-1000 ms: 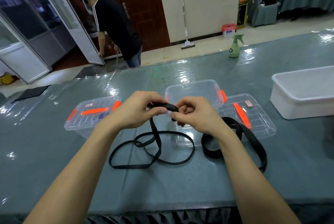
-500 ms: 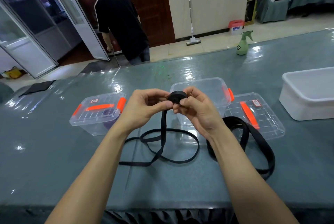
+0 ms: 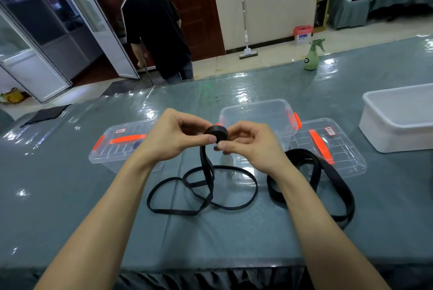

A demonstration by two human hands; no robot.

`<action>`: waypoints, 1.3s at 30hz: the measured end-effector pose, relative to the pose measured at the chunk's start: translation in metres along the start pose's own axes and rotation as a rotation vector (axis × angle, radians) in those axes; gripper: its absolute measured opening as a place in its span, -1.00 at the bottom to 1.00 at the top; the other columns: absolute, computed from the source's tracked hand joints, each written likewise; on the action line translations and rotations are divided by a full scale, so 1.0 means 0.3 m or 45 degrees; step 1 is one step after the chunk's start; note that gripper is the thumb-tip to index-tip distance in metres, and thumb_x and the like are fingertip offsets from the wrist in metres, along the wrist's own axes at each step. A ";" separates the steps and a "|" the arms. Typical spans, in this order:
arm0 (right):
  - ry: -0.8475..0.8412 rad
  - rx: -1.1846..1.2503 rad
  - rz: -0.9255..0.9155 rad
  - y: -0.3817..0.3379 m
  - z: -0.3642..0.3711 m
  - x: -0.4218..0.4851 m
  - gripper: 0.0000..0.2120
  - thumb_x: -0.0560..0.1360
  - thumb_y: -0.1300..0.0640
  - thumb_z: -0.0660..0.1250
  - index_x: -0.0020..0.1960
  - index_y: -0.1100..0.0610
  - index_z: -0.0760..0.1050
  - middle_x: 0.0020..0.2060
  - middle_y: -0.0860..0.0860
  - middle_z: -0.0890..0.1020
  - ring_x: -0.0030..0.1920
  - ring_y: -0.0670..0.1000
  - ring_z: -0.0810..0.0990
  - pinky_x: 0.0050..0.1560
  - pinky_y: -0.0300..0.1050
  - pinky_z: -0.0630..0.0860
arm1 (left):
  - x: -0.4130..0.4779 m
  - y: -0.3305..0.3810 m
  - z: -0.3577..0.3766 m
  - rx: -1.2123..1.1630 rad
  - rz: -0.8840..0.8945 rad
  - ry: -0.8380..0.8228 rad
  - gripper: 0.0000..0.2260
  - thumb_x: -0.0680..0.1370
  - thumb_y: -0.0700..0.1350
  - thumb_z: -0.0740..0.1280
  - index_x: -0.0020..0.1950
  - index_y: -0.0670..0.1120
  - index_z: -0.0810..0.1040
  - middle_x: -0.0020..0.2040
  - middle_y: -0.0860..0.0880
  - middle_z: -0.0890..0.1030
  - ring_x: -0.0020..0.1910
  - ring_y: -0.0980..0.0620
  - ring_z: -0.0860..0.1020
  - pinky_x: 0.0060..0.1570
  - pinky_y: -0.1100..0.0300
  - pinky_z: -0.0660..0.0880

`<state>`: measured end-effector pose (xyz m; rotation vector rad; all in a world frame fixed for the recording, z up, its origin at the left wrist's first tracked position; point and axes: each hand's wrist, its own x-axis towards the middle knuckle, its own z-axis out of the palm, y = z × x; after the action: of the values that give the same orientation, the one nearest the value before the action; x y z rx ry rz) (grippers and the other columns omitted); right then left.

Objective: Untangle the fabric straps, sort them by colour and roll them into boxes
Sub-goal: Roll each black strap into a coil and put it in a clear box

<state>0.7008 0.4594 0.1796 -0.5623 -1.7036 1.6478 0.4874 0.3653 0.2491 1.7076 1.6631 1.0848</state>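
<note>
Both hands hold a small tight roll of narrow black strap [image 3: 216,134] above the table. My left hand [image 3: 174,136] pinches the roll from the left, and my right hand [image 3: 249,143] pinches it from the right. The strap's free length [image 3: 206,186] hangs down from the roll and lies in loose loops on the table. A wider black strap [image 3: 328,179] lies in loops to the right, partly under my right forearm. Behind the hands stands an open clear box [image 3: 257,114] with orange latches. Its lid [image 3: 328,147] lies to the right.
A closed clear box with an orange handle [image 3: 121,142] stands at the left. A white tub [image 3: 398,116] sits at the right, and a green spray bottle [image 3: 312,55] at the table's far edge. A person in black stands beyond the table. The table's front edge runs near my elbows.
The flat strap end between my fingers has become a tight small roll. Both hands stayed together above the table, and the loose loops below have shortened slightly.
</note>
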 end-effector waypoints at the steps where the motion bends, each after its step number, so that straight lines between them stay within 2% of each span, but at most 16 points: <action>1: 0.005 -0.213 0.008 -0.004 -0.014 -0.002 -0.80 0.45 0.12 0.68 0.03 0.05 0.74 -0.12 -0.05 0.79 -0.10 -0.01 0.79 0.04 -0.09 0.69 | 0.001 0.007 -0.003 0.122 0.000 -0.042 -0.82 0.45 -0.04 0.68 0.04 0.09 0.84 -0.07 -0.01 0.82 -0.02 -0.11 0.80 0.15 -0.10 0.72; 2: 0.023 -0.442 -0.015 -0.009 -0.029 -0.004 -0.78 0.42 0.02 0.70 0.01 -0.06 0.75 -0.12 -0.12 0.75 -0.14 -0.09 0.75 -0.01 -0.12 0.66 | 0.003 0.014 -0.003 0.260 0.000 -0.091 -0.84 0.47 -0.07 0.67 0.00 0.13 0.83 -0.11 0.04 0.81 -0.07 -0.05 0.80 0.10 -0.11 0.72; 4: 0.042 -0.755 -0.126 -0.018 -0.042 -0.002 -0.74 0.38 -0.12 0.70 0.02 -0.16 0.74 -0.11 -0.16 0.67 -0.19 -0.12 0.67 -0.09 -0.18 0.61 | 0.012 0.036 0.006 0.554 0.040 -0.186 -0.83 0.49 -0.09 0.66 -0.01 0.17 0.82 -0.17 0.11 0.80 -0.15 0.11 0.77 0.00 -0.08 0.72; 7: -0.026 -0.878 -0.167 -0.025 -0.021 -0.001 -0.82 0.44 -0.11 0.65 -0.09 -0.16 0.67 -0.29 -0.13 0.67 -0.32 -0.14 0.61 -0.20 -0.15 0.57 | 0.032 0.084 0.031 0.828 0.132 -0.259 -0.86 0.51 -0.05 0.63 0.05 0.10 0.83 -0.19 0.11 0.79 -0.19 0.15 0.75 -0.06 -0.07 0.70; 10: -0.063 -0.854 -0.141 -0.022 -0.015 -0.014 -0.87 0.53 0.01 0.59 -0.09 -0.07 0.64 -0.37 -0.13 0.70 -0.39 -0.14 0.68 -0.17 -0.05 0.66 | 0.045 0.115 0.028 0.900 0.157 -0.289 -0.86 0.51 -0.03 0.63 0.06 0.10 0.83 -0.18 0.12 0.79 -0.18 0.18 0.75 -0.04 -0.02 0.71; 12: -0.028 -0.681 -0.185 -0.031 -0.032 -0.027 -0.90 0.54 0.09 0.58 -0.07 -0.02 0.66 -0.38 -0.06 0.71 -0.41 -0.08 0.71 -0.23 -0.09 0.65 | 0.040 0.113 0.024 0.714 0.145 -0.244 -0.82 0.50 -0.07 0.66 0.09 0.06 0.83 -0.13 0.12 0.80 -0.12 0.18 0.77 0.04 0.03 0.72; 15: 0.096 -0.227 -0.267 -0.063 -0.054 -0.042 -0.90 0.53 0.20 0.60 -0.04 0.09 0.68 -0.36 0.09 0.71 -0.43 0.10 0.73 -0.36 -0.20 0.56 | 0.023 0.095 0.039 0.171 0.097 -0.040 -0.74 0.46 -0.04 0.65 0.13 -0.02 0.81 -0.02 0.04 0.82 0.02 0.06 0.80 0.17 0.10 0.70; 17: 0.168 0.030 -0.321 -0.084 -0.060 -0.044 -0.90 0.55 0.24 0.58 0.00 0.17 0.67 -0.34 0.15 0.71 -0.43 0.17 0.72 -0.37 -0.18 0.57 | 0.014 0.083 0.074 -0.075 0.121 0.096 -0.71 0.44 -0.07 0.62 0.16 -0.05 0.79 0.03 -0.03 0.82 0.08 -0.03 0.80 0.17 0.09 0.70; 20: 0.202 0.351 -0.373 -0.103 -0.059 -0.040 -0.92 0.59 0.25 0.50 0.02 0.17 0.61 -0.30 0.16 0.71 -0.40 0.15 0.71 -0.31 -0.12 0.60 | 0.016 0.078 0.151 -0.362 0.122 0.216 -0.70 0.45 -0.14 0.59 0.18 -0.11 0.77 0.06 -0.09 0.81 0.09 -0.03 0.79 0.13 0.19 0.67; 23: 0.150 0.482 -0.341 -0.096 -0.071 -0.037 -0.91 0.61 0.22 0.45 0.04 0.17 0.54 -0.25 0.17 0.72 -0.35 0.13 0.70 -0.25 -0.13 0.60 | 0.040 0.074 0.208 -0.426 0.124 0.256 -0.71 0.49 -0.18 0.57 0.19 -0.25 0.75 0.03 -0.15 0.81 0.04 -0.03 0.79 0.12 0.17 0.67; 26: 0.074 0.409 -0.247 -0.068 -0.111 -0.042 -0.88 0.60 0.18 0.47 0.06 0.17 0.55 -0.20 0.20 0.72 -0.30 0.15 0.70 -0.21 -0.12 0.60 | 0.052 0.067 0.225 -0.464 0.113 0.220 -0.77 0.49 -0.15 0.59 0.13 -0.16 0.79 -0.01 -0.14 0.81 -0.01 -0.02 0.79 0.08 0.20 0.67; 29: -0.009 0.417 -0.195 -0.043 -0.137 -0.057 -0.89 0.56 0.07 0.53 0.00 0.05 0.62 -0.18 0.22 0.73 -0.28 0.15 0.71 -0.20 -0.13 0.61 | 0.056 0.055 0.245 -0.514 0.125 0.153 -0.81 0.51 -0.09 0.60 0.11 -0.04 0.82 0.00 -0.13 0.81 -0.03 0.00 0.79 0.03 0.22 0.67; 32: -0.004 0.452 -0.151 -0.023 -0.143 -0.062 -0.86 0.52 0.04 0.55 -0.01 0.05 0.64 -0.18 0.23 0.73 -0.29 0.15 0.71 -0.20 -0.12 0.61 | 0.070 0.032 0.272 -0.514 0.112 0.155 -0.78 0.52 0.00 0.62 0.13 -0.02 0.82 0.00 -0.12 0.81 -0.03 -0.01 0.79 0.04 0.20 0.67; 35: 0.074 0.134 -0.066 -0.023 -0.181 -0.071 -0.80 0.52 0.04 0.61 0.06 0.06 0.66 -0.09 0.17 0.78 -0.28 0.18 0.74 -0.20 -0.08 0.60 | 0.080 0.003 0.272 -0.431 0.081 0.141 -0.80 0.51 0.00 0.64 0.09 -0.03 0.83 0.01 -0.13 0.81 0.01 -0.06 0.80 0.08 0.19 0.67; 37: 0.151 -0.227 -0.023 -0.036 -0.218 -0.084 -0.69 0.44 -0.03 0.68 0.14 -0.10 0.69 0.02 -0.01 0.77 -0.23 0.10 0.79 -0.10 -0.17 0.65 | 0.084 -0.005 0.249 -0.316 0.053 0.077 -0.86 0.51 -0.09 0.64 0.06 0.00 0.83 -0.01 -0.09 0.82 0.01 -0.03 0.80 0.08 0.18 0.68; 39: 0.170 -0.496 -0.007 -0.047 -0.237 -0.093 -0.58 0.38 -0.10 0.71 0.19 -0.23 0.68 0.04 -0.14 0.71 -0.23 0.00 0.77 0.01 -0.28 0.63 | 0.094 0.009 0.214 -0.062 0.034 -0.043 -0.86 0.52 -0.14 0.64 0.05 0.02 0.84 -0.07 -0.03 0.82 -0.03 -0.03 0.80 0.06 0.12 0.70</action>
<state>0.7734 0.4865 0.1854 -0.8300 -1.9322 1.2467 0.5397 0.4032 0.2215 1.7124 1.5845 1.0940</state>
